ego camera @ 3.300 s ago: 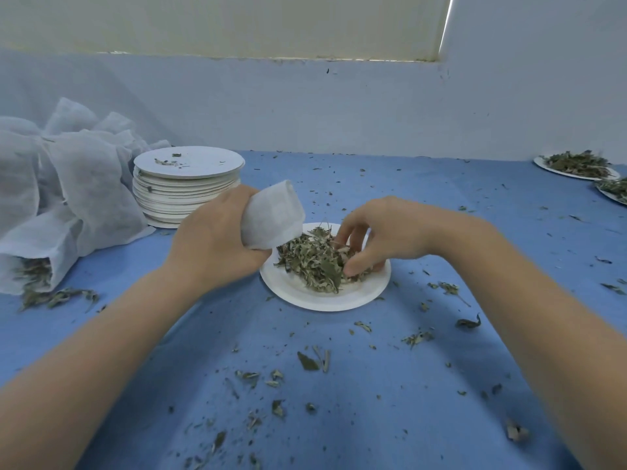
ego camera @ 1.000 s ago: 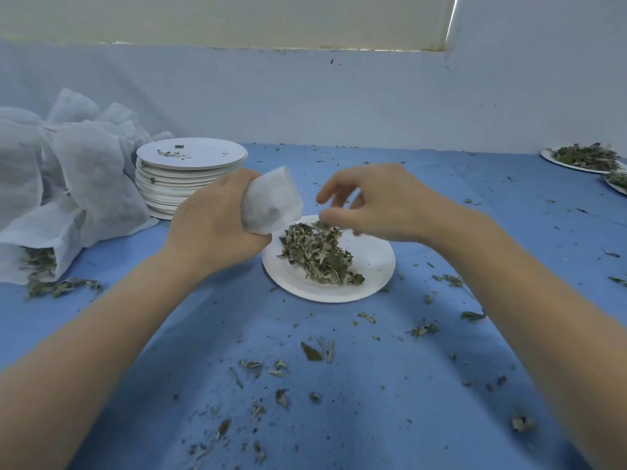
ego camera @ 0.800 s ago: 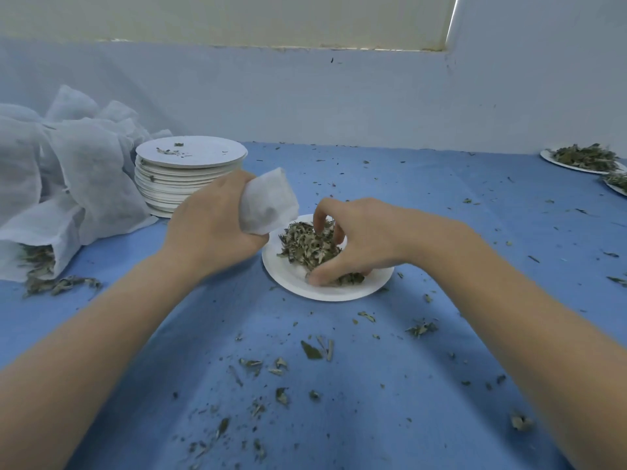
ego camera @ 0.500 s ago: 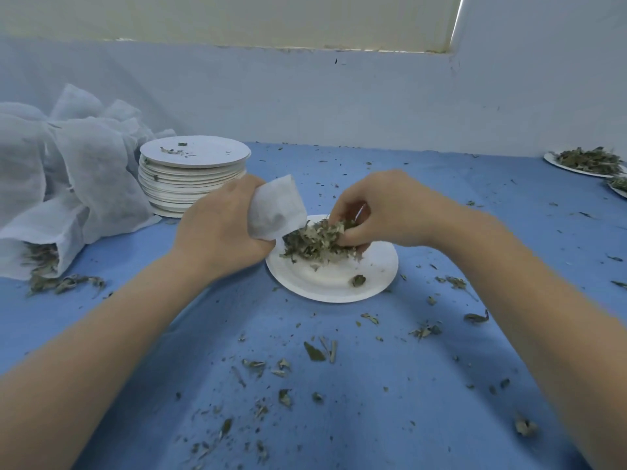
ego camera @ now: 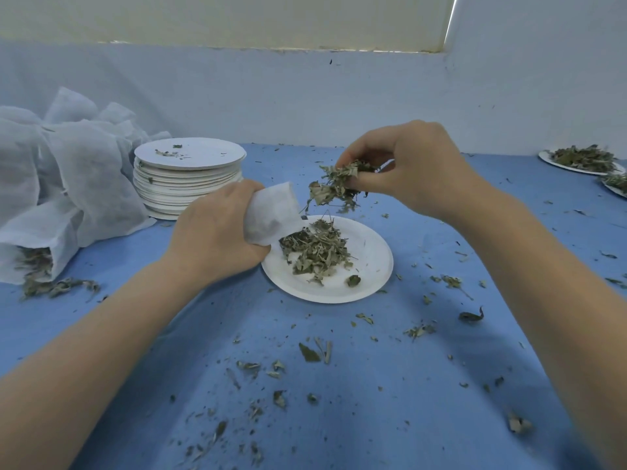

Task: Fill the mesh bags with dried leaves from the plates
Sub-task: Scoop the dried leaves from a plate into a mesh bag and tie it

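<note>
Several mesh bags (ego camera: 68, 178) were heaped at the far left of the surface (ego camera: 373, 385), one lying open-mouthed with dried leaves spilling out of it, so I'd guess that was your done pile. Next to them sat a stack of plates (ego camera: 186, 184) with just a few crumbs on top, probably the emptied ones.

Your left hand (ego camera: 217, 232) had its grip curled round a small mesh bag (ego camera: 271, 215), mouth tilted up toward your other hand and right over the edge of the working plate (ego camera: 369, 266). Smart, since anything that missed would drop back on the plate. A modest pile of leaves (ego camera: 315, 252) was left on it.

Your right hand (ego camera: 407, 167) had its grip pinched on a clump of leaves (ego camera: 336, 184), held just above and beside the bag mouth, bits dangling loose. Looked to me like you were about to stuff it in.

Two more leaf-loaded plates (ego camera: 583, 161) waited far right. Crumbs were scattered all over.
</note>
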The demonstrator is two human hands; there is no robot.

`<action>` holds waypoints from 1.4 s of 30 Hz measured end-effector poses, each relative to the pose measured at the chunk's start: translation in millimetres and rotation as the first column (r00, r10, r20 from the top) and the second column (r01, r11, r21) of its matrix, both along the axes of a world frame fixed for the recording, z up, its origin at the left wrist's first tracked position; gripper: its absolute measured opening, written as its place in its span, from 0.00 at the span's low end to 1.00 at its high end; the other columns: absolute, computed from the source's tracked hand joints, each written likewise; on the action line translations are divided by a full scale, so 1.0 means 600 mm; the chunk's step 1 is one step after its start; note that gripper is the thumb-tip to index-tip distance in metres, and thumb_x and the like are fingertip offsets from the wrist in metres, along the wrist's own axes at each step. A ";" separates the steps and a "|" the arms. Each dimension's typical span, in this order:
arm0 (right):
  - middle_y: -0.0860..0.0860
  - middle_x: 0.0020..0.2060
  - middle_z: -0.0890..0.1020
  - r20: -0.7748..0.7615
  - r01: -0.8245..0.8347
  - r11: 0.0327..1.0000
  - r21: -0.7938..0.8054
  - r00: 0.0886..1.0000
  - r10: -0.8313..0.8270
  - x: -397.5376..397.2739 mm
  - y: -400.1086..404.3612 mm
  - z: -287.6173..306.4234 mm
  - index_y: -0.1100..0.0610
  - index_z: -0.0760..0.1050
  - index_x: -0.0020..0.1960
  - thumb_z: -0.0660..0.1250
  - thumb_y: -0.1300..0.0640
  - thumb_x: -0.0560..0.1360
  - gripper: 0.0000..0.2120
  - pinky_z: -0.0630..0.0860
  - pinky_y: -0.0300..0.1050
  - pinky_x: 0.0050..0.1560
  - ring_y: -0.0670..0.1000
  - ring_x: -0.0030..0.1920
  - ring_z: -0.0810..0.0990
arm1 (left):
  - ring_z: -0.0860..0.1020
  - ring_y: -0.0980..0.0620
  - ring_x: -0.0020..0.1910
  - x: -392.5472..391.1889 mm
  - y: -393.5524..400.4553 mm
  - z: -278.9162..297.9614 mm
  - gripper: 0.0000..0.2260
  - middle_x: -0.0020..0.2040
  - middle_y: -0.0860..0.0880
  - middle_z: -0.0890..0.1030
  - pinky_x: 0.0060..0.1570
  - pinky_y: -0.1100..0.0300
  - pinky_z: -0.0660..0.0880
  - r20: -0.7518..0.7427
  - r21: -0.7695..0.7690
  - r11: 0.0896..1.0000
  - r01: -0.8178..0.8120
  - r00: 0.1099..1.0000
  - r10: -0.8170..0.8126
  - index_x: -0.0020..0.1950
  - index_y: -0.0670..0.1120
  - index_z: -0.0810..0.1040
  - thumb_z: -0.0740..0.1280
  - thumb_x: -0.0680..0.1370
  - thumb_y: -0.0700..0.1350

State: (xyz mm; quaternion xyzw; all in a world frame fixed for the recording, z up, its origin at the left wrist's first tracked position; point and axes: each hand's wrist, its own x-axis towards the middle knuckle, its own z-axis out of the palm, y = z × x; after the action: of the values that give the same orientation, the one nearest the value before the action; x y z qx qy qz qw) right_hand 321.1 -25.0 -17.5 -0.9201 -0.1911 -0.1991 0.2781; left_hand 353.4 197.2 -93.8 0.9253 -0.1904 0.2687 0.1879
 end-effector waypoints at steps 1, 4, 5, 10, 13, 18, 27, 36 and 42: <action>0.42 0.34 0.80 0.012 0.008 1.000 0.003 1.000 -0.008 0.000 -0.002 0.001 0.46 0.79 0.44 0.73 0.56 0.70 0.07 0.74 0.35 0.46 0.41 0.41 0.78 | 0.76 0.40 0.47 0.001 0.001 0.000 0.23 0.50 0.47 0.79 0.41 0.54 0.69 -0.004 -0.003 1.000 -0.002 1.000 0.002 0.58 0.46 0.74 0.72 0.64 0.45; 0.38 0.33 0.79 0.043 0.031 0.999 0.019 0.999 -0.032 0.001 -0.008 0.003 0.46 0.78 0.43 0.73 0.56 0.70 0.07 0.73 0.32 0.48 0.34 0.36 0.77 | 0.76 0.40 0.47 0.002 0.003 -0.002 0.24 0.50 0.47 0.79 0.41 0.56 0.68 -0.011 -0.010 1.000 -0.001 1.000 0.001 0.59 0.47 0.73 0.72 0.64 0.45; 0.38 0.34 0.79 0.044 0.033 0.999 0.022 0.998 -0.034 0.001 -0.008 0.004 0.46 0.78 0.43 0.73 0.56 0.70 0.07 0.73 0.30 0.48 0.33 0.36 0.77 | 0.76 0.40 0.47 0.002 0.002 -0.002 0.24 0.50 0.47 0.79 0.41 0.56 0.67 -0.010 -0.016 1.000 -0.002 1.000 0.001 0.59 0.47 0.73 0.72 0.64 0.45; 0.37 0.33 0.79 -0.028 -0.002 1.000 -0.006 1.000 0.002 0.000 0.002 -0.003 0.45 0.78 0.41 0.72 0.59 0.71 0.09 0.75 0.38 0.45 0.41 0.42 0.79 | 0.75 0.41 0.49 -0.001 0.000 0.000 0.24 0.52 0.48 0.78 0.43 0.57 0.66 -0.021 -0.062 0.998 0.007 1.000 -0.009 0.60 0.47 0.73 0.72 0.64 0.44; 0.34 0.31 0.76 -0.049 -0.010 0.999 -0.032 0.999 0.008 0.000 0.005 -0.006 0.45 0.77 0.40 0.72 0.59 0.71 0.09 0.75 0.40 0.45 0.45 0.40 0.81 | 0.75 0.43 0.49 -0.001 0.000 0.001 0.25 0.53 0.49 0.78 0.43 0.57 0.66 -0.029 -0.080 0.997 0.014 0.999 -0.017 0.60 0.48 0.72 0.72 0.64 0.44; 0.41 0.36 0.80 -0.068 -0.044 0.996 -0.081 0.997 0.038 0.000 0.009 -0.007 0.44 0.77 0.42 0.72 0.59 0.71 0.09 0.76 0.44 0.47 0.44 0.40 0.79 | 0.74 0.44 0.49 0.001 -0.001 -0.003 0.25 0.52 0.51 0.77 0.44 0.57 0.66 -0.030 -0.102 0.994 0.028 0.999 -0.031 0.60 0.48 0.72 0.73 0.64 0.44; 0.50 0.44 0.83 -0.047 -0.014 0.989 -0.145 0.999 0.007 -0.004 -0.006 0.004 0.49 0.82 0.48 0.71 0.60 0.72 0.08 0.75 0.47 0.53 0.47 0.46 0.79 | 0.75 0.44 0.50 0.008 0.013 -0.001 0.24 0.53 0.50 0.77 0.43 0.56 0.67 -0.053 -0.109 0.993 -0.033 0.998 0.028 0.60 0.49 0.71 0.72 0.64 0.46; 0.45 0.37 0.80 -0.005 -0.043 0.999 -0.006 0.999 0.043 -0.003 0.037 -0.022 0.52 0.83 0.48 0.71 0.64 0.71 0.10 0.74 0.32 0.49 0.42 0.40 0.78 | 0.75 0.47 0.44 -0.018 -0.028 0.007 0.27 0.48 0.51 0.78 0.41 0.58 0.66 0.034 -0.079 0.988 0.134 0.991 -0.132 0.59 0.47 0.74 0.74 0.61 0.50; 0.49 0.42 0.86 -0.065 -0.063 0.979 0.191 0.995 0.077 -0.009 0.067 -0.042 0.53 0.84 0.50 0.70 0.64 0.70 0.11 0.75 0.38 0.50 0.44 0.47 0.80 | 0.75 0.51 0.40 -0.023 -0.033 0.012 0.23 0.42 0.54 0.78 0.38 0.60 0.68 0.044 -0.244 0.957 0.160 0.987 -0.154 0.55 0.48 0.75 0.75 0.63 0.51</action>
State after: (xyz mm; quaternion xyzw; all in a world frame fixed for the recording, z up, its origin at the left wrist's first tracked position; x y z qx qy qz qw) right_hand 315.6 15.2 -42.7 -0.8887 -0.1936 -0.1733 0.3777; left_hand 339.5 177.5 -86.3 0.8734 -0.2308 0.2859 0.3198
